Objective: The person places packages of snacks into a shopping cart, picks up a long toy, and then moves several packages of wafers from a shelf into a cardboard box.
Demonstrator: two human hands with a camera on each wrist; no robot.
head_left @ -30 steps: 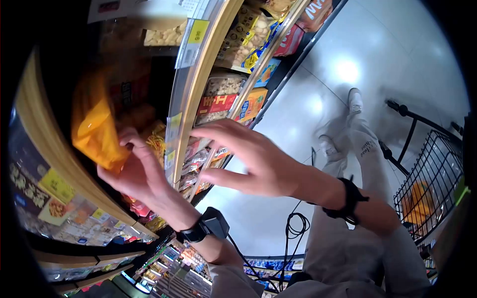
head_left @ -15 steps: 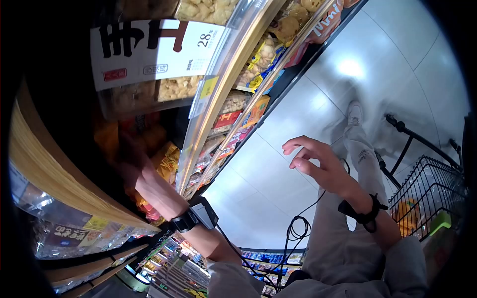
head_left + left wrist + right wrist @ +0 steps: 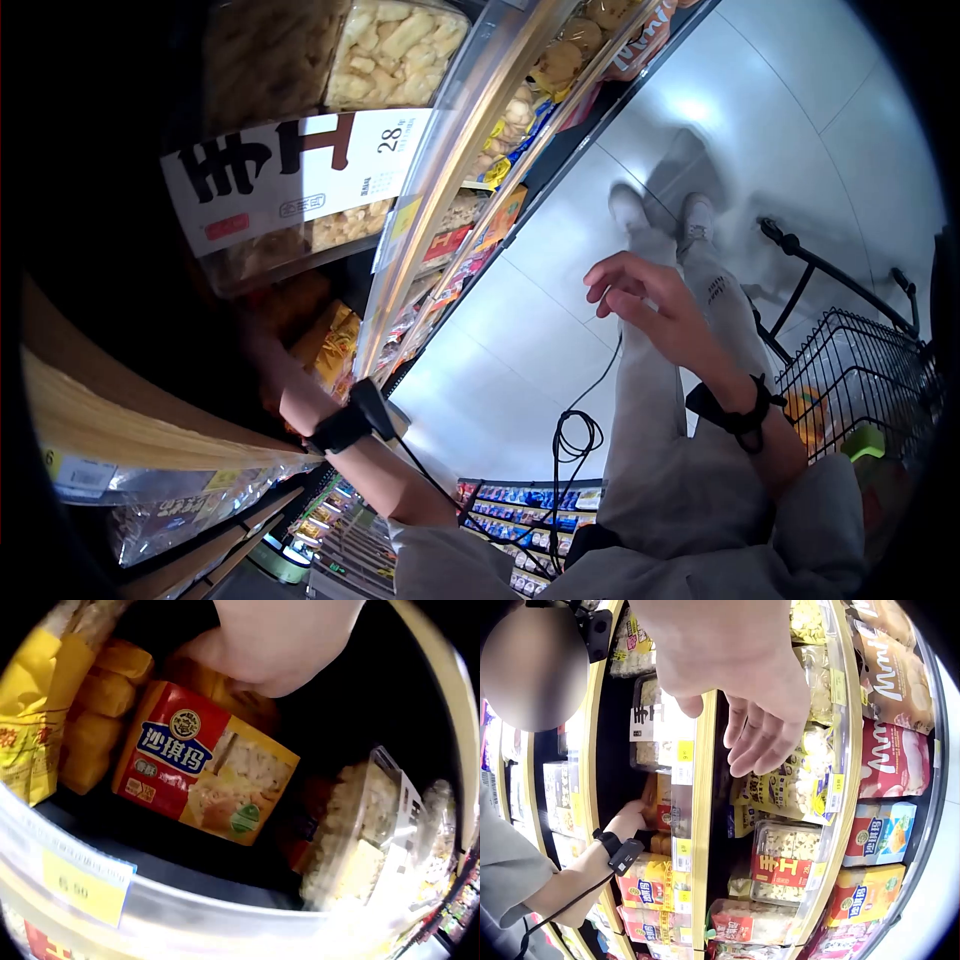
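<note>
Just behind the red-and-yellow "沙琪玛" pack (image 3: 206,769) is the left hand (image 3: 285,637).

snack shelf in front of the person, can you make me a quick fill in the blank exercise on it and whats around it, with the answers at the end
The hand reaching into the shelf is the person's ____ one.
The other hand, out over the floor, is holding ____.
The big white label in the head view shows the number ____.
The wire basket of the cart is coloured ____.

Missing words: left; nothing; 28; black.
</note>
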